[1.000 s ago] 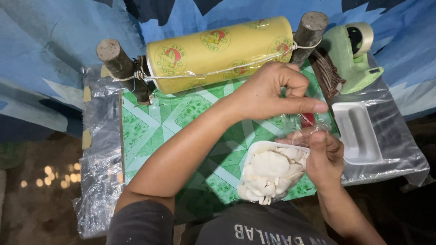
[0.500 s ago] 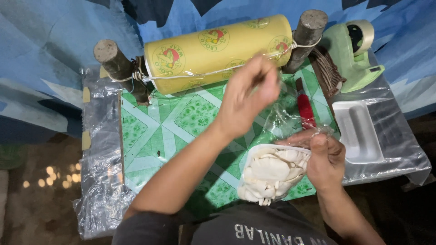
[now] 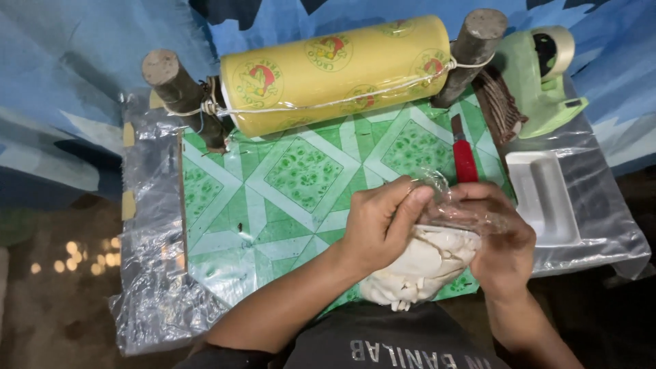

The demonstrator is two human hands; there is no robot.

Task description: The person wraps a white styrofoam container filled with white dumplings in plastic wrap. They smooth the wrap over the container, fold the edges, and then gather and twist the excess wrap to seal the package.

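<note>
both hands close on a tray of pale mushrooms at six o'clock on the green patterned mat: left hand and right hand pinching clear film over it; yellow film roll at twelve o'clock.

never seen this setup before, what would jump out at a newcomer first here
First, the big yellow roll of cling film, strung between two wooden posts at the far edge of the green patterned mat. Next, near the front edge, the left hand and right hand press clear film over a tray of pale mushrooms. A green tape dispenser stands far right.
</note>
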